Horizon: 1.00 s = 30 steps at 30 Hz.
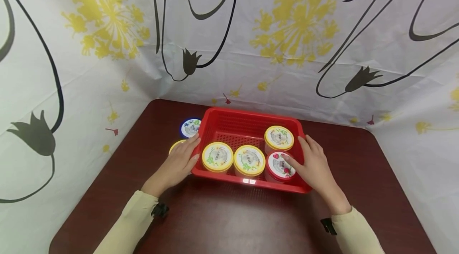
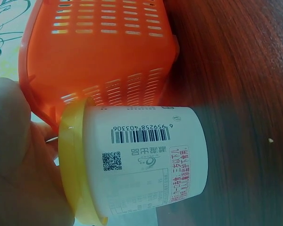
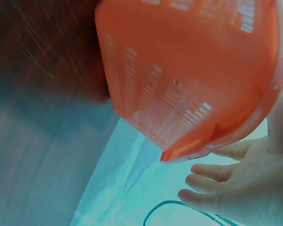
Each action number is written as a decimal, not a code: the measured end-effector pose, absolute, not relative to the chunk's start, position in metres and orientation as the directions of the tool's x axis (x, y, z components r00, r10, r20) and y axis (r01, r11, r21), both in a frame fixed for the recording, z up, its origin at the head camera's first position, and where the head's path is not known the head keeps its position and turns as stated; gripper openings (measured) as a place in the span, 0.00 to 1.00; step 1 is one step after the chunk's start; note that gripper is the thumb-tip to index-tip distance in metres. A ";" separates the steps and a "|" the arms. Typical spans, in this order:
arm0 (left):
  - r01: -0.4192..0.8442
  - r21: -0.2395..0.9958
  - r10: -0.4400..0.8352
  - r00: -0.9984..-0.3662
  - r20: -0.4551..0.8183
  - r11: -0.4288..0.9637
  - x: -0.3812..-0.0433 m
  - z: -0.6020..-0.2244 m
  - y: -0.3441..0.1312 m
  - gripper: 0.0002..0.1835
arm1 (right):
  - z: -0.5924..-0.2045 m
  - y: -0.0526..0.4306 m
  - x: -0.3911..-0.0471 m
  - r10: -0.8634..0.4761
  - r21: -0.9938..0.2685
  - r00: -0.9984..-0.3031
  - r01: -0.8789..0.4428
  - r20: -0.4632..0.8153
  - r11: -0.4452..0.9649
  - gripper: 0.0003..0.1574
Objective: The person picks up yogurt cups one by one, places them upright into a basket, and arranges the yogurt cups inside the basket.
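Note:
A red plastic basket (image 1: 247,181) with slotted sides rests on the table. Inside it are tubs with printed lids: a front-left yellow-lidded tub (image 1: 217,157), a middle yellow-lidded tub (image 1: 249,160), a back-right yellow-lidded tub (image 1: 279,137) and a red-lidded tub (image 1: 281,165). My left hand (image 1: 177,163) is at the basket's left rim, fingers extended, above another yellow-lidded tub (image 2: 141,160) outside it. At the right rim is my right hand (image 1: 315,166), its thumb reaching over toward the red lid. In the right wrist view its fingers (image 3: 210,184) spread straight beside the basket wall.
A blue-lidded tub (image 1: 190,127) stands left of the basket, behind the yellow-lidded one. The dark reddish-brown table (image 1: 229,222) has rounded back corners. Behind and beside it hangs a white patterned cloth (image 1: 222,38).

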<state>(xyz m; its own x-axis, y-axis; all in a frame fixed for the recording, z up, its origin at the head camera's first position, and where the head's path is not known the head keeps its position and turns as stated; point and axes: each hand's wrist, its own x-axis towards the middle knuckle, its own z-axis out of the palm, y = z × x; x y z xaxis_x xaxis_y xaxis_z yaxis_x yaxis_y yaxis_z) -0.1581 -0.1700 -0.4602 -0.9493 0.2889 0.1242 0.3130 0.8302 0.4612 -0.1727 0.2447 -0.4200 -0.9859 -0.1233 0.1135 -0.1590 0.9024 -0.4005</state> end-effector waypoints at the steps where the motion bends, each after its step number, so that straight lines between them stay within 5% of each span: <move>1: 0.317 0.462 0.291 -0.948 0.129 0.828 -0.158 -0.460 -0.170 0.39 | -0.421 0.244 -0.169 -0.119 -0.401 -0.987 -0.154 0.111 0.903 0.59; 17: 0.310 0.407 0.265 -0.950 0.164 0.859 -0.151 -0.457 -0.180 0.36 | -0.445 0.235 -0.129 -0.062 -0.409 -0.998 -0.057 0.002 0.911 0.71; 30: 0.190 0.407 0.191 -0.981 0.038 0.894 -0.155 -0.455 -0.196 0.55 | -0.447 0.233 -0.138 -0.085 -0.361 -0.996 -0.086 0.019 0.929 0.71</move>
